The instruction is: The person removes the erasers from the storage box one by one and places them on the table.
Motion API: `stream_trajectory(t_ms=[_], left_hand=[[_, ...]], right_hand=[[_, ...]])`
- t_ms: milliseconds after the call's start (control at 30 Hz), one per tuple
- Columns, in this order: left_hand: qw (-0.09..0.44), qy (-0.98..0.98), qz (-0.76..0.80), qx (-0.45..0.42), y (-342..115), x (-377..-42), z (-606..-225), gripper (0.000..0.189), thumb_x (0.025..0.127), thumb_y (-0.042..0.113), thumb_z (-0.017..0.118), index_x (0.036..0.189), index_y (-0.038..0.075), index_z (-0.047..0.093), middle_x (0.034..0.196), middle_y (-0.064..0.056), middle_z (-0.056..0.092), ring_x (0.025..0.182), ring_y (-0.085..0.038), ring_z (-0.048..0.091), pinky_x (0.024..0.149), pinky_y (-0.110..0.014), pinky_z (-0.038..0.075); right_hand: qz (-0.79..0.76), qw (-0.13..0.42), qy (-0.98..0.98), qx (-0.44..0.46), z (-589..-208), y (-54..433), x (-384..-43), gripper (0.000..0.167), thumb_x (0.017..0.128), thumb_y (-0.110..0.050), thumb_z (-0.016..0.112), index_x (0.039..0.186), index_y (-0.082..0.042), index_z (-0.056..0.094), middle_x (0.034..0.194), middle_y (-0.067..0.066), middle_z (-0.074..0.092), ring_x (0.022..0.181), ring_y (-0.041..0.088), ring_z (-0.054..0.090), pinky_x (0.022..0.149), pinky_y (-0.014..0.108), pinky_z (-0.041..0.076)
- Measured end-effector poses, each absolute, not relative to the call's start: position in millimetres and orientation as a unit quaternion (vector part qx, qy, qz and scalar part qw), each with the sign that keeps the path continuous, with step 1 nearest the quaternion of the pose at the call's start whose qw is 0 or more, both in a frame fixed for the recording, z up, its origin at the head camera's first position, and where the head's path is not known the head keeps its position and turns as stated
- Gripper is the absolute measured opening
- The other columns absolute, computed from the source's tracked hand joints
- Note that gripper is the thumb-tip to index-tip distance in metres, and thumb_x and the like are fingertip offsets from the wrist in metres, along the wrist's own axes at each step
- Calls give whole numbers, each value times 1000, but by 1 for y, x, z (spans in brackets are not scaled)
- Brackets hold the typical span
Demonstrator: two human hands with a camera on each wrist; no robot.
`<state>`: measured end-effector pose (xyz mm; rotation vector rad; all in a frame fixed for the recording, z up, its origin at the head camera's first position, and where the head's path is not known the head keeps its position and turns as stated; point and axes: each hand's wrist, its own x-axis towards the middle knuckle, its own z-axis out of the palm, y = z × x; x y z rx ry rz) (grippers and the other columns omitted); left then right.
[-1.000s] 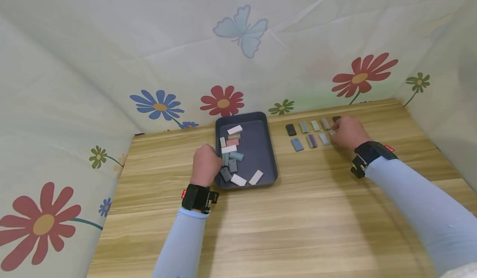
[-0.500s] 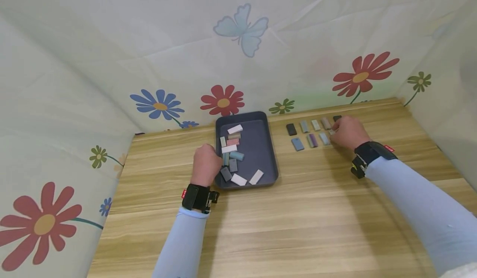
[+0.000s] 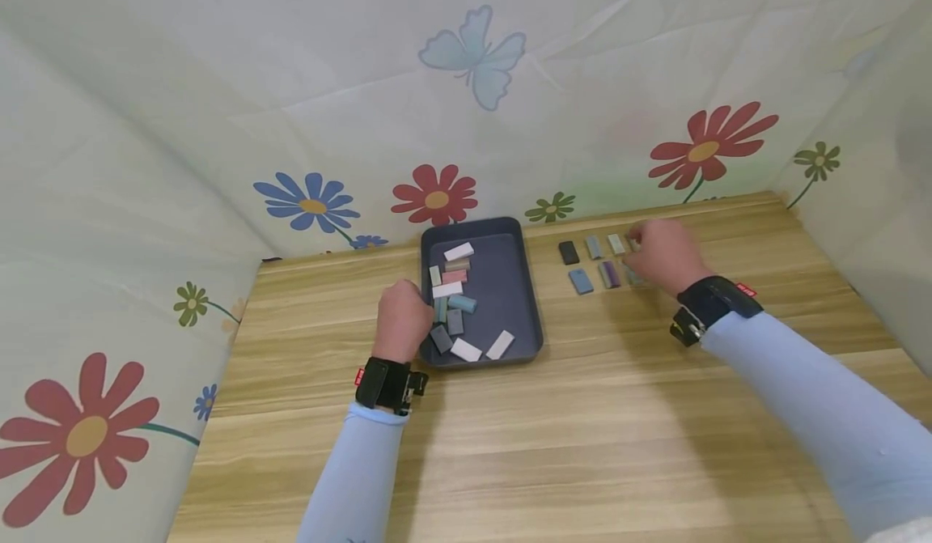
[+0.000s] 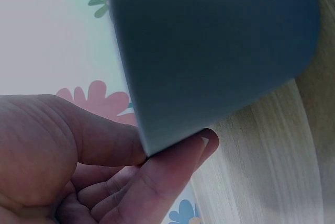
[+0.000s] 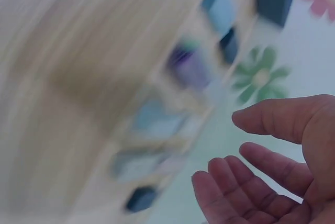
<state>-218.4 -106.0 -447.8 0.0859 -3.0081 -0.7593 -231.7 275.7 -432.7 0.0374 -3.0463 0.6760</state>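
My left hand pinches the left side of a dark grey tray between thumb and fingers; the tray's wall fills much of the left wrist view. Several small rectangular blocks lie in the tray, among them a pink block and a white block. To the tray's right, more blocks lie in two rows. Over their right end hovers my right hand, which covers some of them. In the right wrist view its fingers are spread from the thumb, holding nothing.
The rows include a black block, a blue block and a purple-striped block. Behind the wooden table rises a white flower-printed curtain, close to the tray's far edge.
My right hand has moved left and slightly up from the right end of the rows. The left hand and tray have stayed put.
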Motion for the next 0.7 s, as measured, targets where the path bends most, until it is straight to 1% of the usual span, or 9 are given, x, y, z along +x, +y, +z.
stream_trajectory(t_ms=[133, 300, 400, 533, 700], left_hand=[[18, -969, -245, 29, -106, -218, -448, 29, 73, 2, 60, 50, 11, 45, 50, 3, 35, 45, -15, 40, 39, -28, 31], [14, -969, -245, 32, -106, -219, -448, 27, 74, 3, 61, 51, 10, 48, 50, 2, 37, 46, -16, 43, 39, -28, 32], [14, -969, -243, 30, -106, -219, -448, 25, 74, 3, 62, 52, 10, 51, 50, 1, 40, 46, -16, 45, 39, -27, 33], [19, -969, -245, 27, -106, -219, -448, 24, 73, 3, 62, 52, 9, 52, 50, 1, 42, 46, -16, 47, 39, -27, 34], [26, -969, -243, 25, -107, -219, -450, 25, 73, 2, 61, 52, 10, 50, 50, 1, 39, 45, -16, 44, 39, -28, 33]], right_hand=[[231, 20, -970, 72, -419, 238, -227, 36, 80, -13, 66, 113, 2, 63, 110, 20, 65, 98, 33, 61, 78, 46, 49], [214, 13, -962, 171, -407, 187, -217, 35, 79, -14, 68, 113, -6, 64, 108, 11, 66, 95, 26, 62, 79, 41, 50], [197, -11, -956, 216, -406, 160, -208, 37, 79, -15, 70, 115, -8, 64, 112, 8, 65, 100, 23, 61, 83, 39, 50], [170, -54, -947, 267, -408, 131, -198, 40, 78, -15, 73, 116, -9, 64, 116, 7, 63, 106, 21, 60, 87, 37, 50], [151, -103, -926, 330, -416, 108, -198, 38, 75, -6, 70, 113, -12, 67, 112, 5, 65, 103, 17, 59, 88, 34, 50]])
